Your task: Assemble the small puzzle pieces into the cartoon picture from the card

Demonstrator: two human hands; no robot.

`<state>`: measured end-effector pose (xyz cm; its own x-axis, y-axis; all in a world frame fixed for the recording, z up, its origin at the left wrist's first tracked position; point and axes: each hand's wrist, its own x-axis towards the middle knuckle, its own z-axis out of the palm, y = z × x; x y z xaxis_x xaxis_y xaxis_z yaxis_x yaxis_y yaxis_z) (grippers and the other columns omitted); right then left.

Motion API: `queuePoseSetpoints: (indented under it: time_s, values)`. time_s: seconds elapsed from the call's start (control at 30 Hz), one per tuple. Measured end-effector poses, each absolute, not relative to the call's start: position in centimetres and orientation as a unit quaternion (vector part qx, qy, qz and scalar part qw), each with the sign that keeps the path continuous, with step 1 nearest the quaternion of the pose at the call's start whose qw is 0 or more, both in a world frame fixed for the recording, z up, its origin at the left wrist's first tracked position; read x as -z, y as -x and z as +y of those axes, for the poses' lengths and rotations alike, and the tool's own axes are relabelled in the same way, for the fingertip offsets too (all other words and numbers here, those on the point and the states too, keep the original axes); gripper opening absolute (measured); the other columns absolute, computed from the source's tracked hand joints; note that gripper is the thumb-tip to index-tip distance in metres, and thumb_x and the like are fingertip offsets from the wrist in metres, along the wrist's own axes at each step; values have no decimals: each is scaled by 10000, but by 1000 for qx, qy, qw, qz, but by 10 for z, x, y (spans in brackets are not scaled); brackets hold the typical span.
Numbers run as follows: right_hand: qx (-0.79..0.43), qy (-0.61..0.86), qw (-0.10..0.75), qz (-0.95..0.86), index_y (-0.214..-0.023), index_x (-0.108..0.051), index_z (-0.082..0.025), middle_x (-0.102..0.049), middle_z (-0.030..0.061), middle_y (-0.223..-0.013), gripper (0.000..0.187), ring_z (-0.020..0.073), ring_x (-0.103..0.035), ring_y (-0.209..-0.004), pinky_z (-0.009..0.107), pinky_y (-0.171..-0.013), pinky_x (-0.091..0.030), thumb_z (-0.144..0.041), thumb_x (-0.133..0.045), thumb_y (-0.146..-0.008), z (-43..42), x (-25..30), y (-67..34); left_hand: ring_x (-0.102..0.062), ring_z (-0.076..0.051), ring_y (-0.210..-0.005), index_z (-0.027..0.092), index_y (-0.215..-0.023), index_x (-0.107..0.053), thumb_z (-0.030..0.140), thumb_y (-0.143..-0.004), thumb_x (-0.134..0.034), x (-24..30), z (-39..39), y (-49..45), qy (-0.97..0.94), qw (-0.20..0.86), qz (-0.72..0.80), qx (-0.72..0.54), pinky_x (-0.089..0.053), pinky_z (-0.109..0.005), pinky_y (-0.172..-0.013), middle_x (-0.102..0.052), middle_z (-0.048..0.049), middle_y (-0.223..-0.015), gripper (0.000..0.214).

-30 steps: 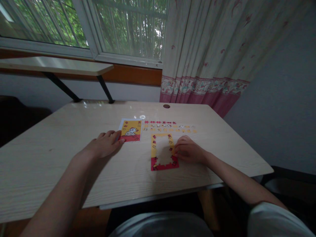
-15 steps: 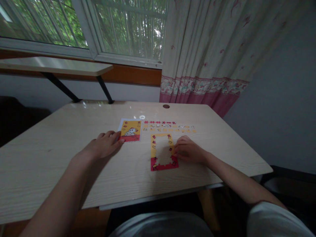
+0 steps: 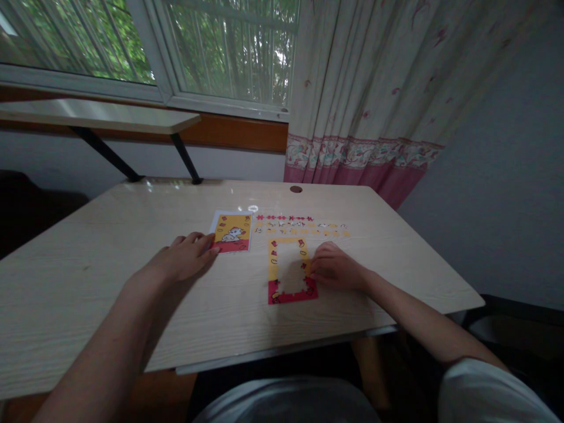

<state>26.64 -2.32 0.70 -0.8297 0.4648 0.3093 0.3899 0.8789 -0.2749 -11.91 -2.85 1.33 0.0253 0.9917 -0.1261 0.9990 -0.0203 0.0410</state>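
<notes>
My left hand rests at the lower left corner of a picture card, its thumb and forefinger gripping that corner. The card shows a white duck on yellow and red. To the right lies a partly assembled jigsaw puzzle, a yellow and red border around bare tabletop. My right hand is closed at the puzzle's right edge, fingertips pinching or pressing there; any single piece under them is hidden. Beyond the puzzle, loose jigsaw pieces lie in rows, red at the back, yellow and white nearer.
Everything lies on a pale wooden desk. A raised shelf on black supports stands at the back left. A round cable hole is near the back edge. Behind are a window and a curtain.
Both hands stay in nearly the same places, and the card and puzzle have not visibly moved on the desk. The view has shifted very slightly.
</notes>
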Motion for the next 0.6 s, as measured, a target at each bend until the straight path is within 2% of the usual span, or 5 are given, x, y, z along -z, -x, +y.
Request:
queuePoseSetpoints:
  time_s: [0.13, 0.47, 0.6]
  values:
    - [-94, 230, 176, -953, -849, -628, -198, -615, 50, -820, 220, 171, -499, -867, 333, -838, -370, -373, -496, -877, -23, -6, -267, -441, -396, -1150, 133, -1351, -430, 530, -882, -201, -13, -28, 120, -727, 63, 684, 24, -377, -492, -901, -453, -196, -1312, 656]
    - [-106, 225, 194, -949, -830, -636, -190, -616, 51, -804, 214, 172, -499, -842, 333, -821, -384, -361, -511, -864, -24, -8, -266, -450, -399, -1140, 176, -1344, -442, 537, -860, -239, -15, -29, 117, -711, 60, 700, 27, -398, -508, -879, -462, -167, -1316, 637]
    - [-109, 227, 198, -947, -839, -637, -189, -617, 50, -806, 223, 170, -498, -849, 329, -820, -381, -371, -510, -866, -24, -7, -267, -444, -405, -1139, 179, -1326, -455, 554, -864, -240, -22, -35, 108, -713, 13, 701, -2, -408, -534, -850, -463, -181, -1310, 633]
